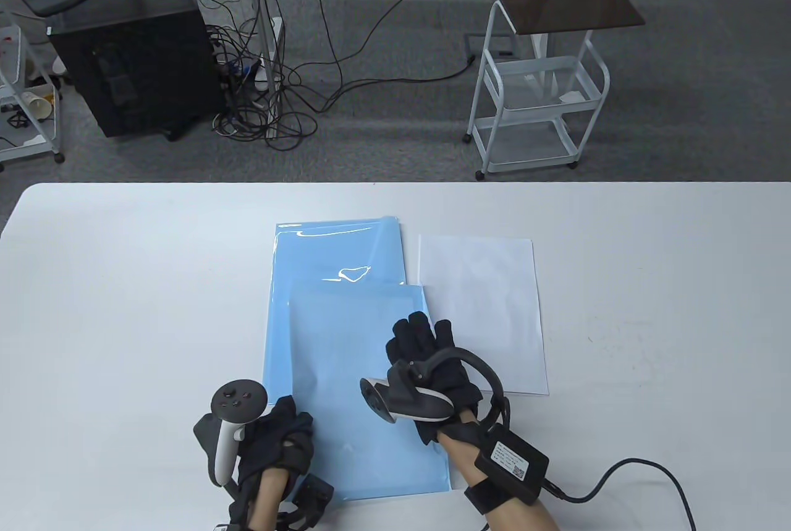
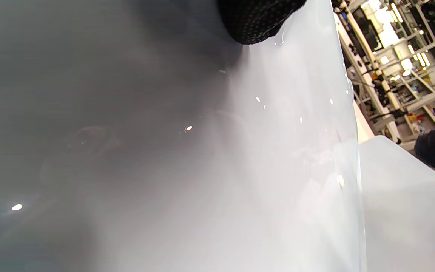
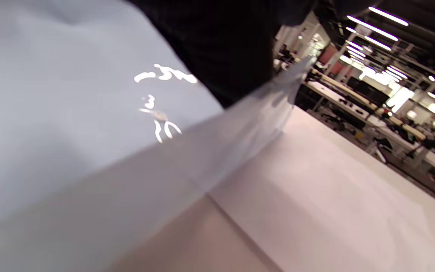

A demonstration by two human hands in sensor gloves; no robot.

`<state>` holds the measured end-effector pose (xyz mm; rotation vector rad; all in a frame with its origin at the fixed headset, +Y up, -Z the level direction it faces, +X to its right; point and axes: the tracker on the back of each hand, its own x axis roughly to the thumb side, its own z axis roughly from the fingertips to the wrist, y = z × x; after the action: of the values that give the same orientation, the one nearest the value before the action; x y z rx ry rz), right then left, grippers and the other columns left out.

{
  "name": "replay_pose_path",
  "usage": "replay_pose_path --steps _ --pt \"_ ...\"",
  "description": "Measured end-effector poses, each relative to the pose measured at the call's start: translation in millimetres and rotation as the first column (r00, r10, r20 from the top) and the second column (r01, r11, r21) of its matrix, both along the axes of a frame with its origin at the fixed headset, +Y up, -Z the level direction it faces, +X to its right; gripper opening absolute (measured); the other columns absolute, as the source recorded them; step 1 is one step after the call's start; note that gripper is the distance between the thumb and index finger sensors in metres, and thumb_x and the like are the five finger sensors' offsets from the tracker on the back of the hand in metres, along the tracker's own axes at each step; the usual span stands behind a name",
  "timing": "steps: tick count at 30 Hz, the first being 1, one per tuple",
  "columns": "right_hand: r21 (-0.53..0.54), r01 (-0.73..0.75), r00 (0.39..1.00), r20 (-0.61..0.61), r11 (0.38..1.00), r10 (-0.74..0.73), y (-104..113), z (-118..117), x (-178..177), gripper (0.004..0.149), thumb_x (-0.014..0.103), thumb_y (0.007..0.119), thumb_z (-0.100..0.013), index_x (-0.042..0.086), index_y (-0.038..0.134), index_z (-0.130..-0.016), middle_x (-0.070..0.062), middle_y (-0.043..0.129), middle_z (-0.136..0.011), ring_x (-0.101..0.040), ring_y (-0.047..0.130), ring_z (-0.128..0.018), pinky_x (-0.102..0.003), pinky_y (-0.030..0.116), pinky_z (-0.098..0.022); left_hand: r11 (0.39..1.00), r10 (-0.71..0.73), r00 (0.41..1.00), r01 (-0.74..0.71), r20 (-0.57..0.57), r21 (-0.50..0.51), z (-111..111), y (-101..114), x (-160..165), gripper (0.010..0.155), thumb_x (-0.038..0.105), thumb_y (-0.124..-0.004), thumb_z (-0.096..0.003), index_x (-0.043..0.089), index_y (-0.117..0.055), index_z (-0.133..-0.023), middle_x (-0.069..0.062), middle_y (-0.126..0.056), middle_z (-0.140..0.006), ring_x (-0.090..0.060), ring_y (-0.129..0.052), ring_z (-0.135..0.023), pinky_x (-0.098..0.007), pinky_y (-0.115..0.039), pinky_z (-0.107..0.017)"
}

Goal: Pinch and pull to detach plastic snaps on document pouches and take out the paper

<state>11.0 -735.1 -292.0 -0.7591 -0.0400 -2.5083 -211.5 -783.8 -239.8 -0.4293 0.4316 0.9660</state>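
Note:
Two light blue document pouches lie mid-table. The far pouch (image 1: 337, 253) is flat, and the near pouch (image 1: 364, 395) overlaps its lower part, with a pale sheet showing through it. My left hand (image 1: 287, 432) is curled at the near pouch's lower left edge and grips it; one fingertip (image 2: 259, 19) touches the plastic. My right hand (image 1: 423, 339) is at that pouch's right edge (image 3: 263, 109), which rises toward the glove (image 3: 217, 45) as if pinched. A loose white paper (image 1: 479, 308) lies flat just right of the pouches. No snap is visible.
The white table (image 1: 123, 308) extends well to the left and right of the pouches. A cable (image 1: 649, 475) runs from my right wrist unit across the near right of the table. Beyond the far edge are a white cart (image 1: 537, 92) and a black computer case (image 1: 136, 55).

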Motion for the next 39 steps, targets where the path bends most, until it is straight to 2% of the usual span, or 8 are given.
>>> replay_pose_path --steps 5,8,11,13,17,27,34,39 --pt "-0.037 -0.001 0.988 -0.156 0.999 -0.004 -9.4 18.4 11.9 0.060 0.007 0.097 -0.039 0.028 0.079 -0.092 -0.003 0.080 -0.108 -0.031 0.076 -0.100 -0.051 0.068 -0.071 1.000 0.002 1.000 -0.002 -0.002 -0.001 0.0 -0.2 -0.4 0.049 0.024 -0.070 -0.0564 0.010 -0.060 -0.102 -0.005 -0.092 -0.087 -0.022 -0.108 -0.060 -0.036 -0.094 -0.043" --pt "-0.113 0.085 0.991 -0.092 0.990 -0.096 -9.2 21.0 22.8 0.054 0.007 0.094 -0.041 0.026 0.082 -0.091 -0.006 0.085 -0.104 -0.033 0.085 -0.095 -0.050 0.076 -0.068 1.000 0.002 1.000 -0.002 -0.005 -0.001 0.2 -0.2 -0.3 0.049 0.025 -0.070 -0.0565 0.010 -0.060 -0.102 -0.004 -0.092 -0.087 -0.022 -0.108 -0.060 -0.036 -0.094 -0.043" --pt "-0.203 0.282 0.959 0.050 0.938 -0.278 -1.9 20.2 38.9 0.052 0.012 0.091 -0.045 0.020 0.080 -0.094 -0.014 0.085 -0.104 -0.041 0.089 -0.090 -0.052 0.082 -0.062 1.000 -0.001 1.000 0.001 -0.007 0.000 0.5 -0.2 -0.2 0.049 0.024 -0.070 -0.0565 0.010 -0.060 -0.103 -0.005 -0.092 -0.088 -0.022 -0.108 -0.060 -0.036 -0.094 -0.043" --pt "-0.252 0.420 0.906 0.178 0.872 -0.385 3.4 19.7 49.8 0.052 0.014 0.088 -0.048 0.015 0.076 -0.098 -0.021 0.081 -0.105 -0.045 0.088 -0.088 -0.054 0.082 -0.060 1.000 0.000 1.000 0.000 -0.007 -0.001 0.6 -0.2 -0.3 0.049 0.024 -0.070 -0.0566 0.010 -0.060 -0.103 -0.005 -0.092 -0.088 -0.022 -0.108 -0.060 -0.036 -0.094 -0.043" --pt "-0.232 0.634 0.765 0.323 0.738 -0.557 8.3 21.3 67.5 0.052 0.013 0.082 -0.051 0.009 0.072 -0.101 -0.027 0.079 -0.104 -0.049 0.089 -0.084 -0.056 0.085 -0.056 1.000 0.003 1.000 -0.003 -0.006 -0.002 0.8 -0.2 -0.4 0.050 0.024 -0.070 -0.0566 0.010 -0.059 -0.103 -0.004 -0.092 -0.088 -0.022 -0.108 -0.060 -0.036 -0.094 -0.043" --pt "-0.186 0.899 0.428 0.568 0.397 -0.703 -31.0 10.4 108.2 0.054 0.014 0.077 -0.054 0.000 0.063 -0.104 -0.035 0.073 -0.104 -0.054 0.085 -0.082 -0.062 0.087 -0.049 1.000 0.026 1.000 -0.026 -0.010 -0.007 1.3 0.4 0.0 0.051 0.023 -0.071 -0.0563 0.010 -0.058 -0.103 -0.005 -0.091 -0.088 -0.023 -0.107 -0.060 -0.037 -0.093 -0.044" --pt "-0.130 0.916 0.384 0.565 0.381 -0.730 -35.8 8.7 117.2 0.054 0.014 0.078 -0.054 0.003 0.063 -0.104 -0.030 0.077 -0.103 -0.049 0.087 -0.080 -0.059 0.087 -0.048 0.989 0.147 0.989 -0.147 -0.001 0.028 1.3 4.0 -2.2 0.051 0.019 -0.072 -0.0543 0.011 -0.058 -0.103 -0.006 -0.090 -0.089 -0.026 -0.106 -0.061 -0.041 -0.091 -0.044" --pt "-0.089 0.858 0.480 0.491 0.506 -0.727 -38.7 5.2 115.2 0.056 0.011 0.085 -0.049 0.007 0.068 -0.102 -0.024 0.084 -0.097 -0.041 0.094 -0.070 -0.052 0.089 -0.045 0.926 0.376 0.927 -0.376 -0.001 0.034 2.8 2.6 -4.9 0.050 0.018 -0.071 -0.0539 0.010 -0.059 -0.102 -0.006 -0.090 -0.088 -0.025 -0.106 -0.058 -0.040 -0.091 -0.043"
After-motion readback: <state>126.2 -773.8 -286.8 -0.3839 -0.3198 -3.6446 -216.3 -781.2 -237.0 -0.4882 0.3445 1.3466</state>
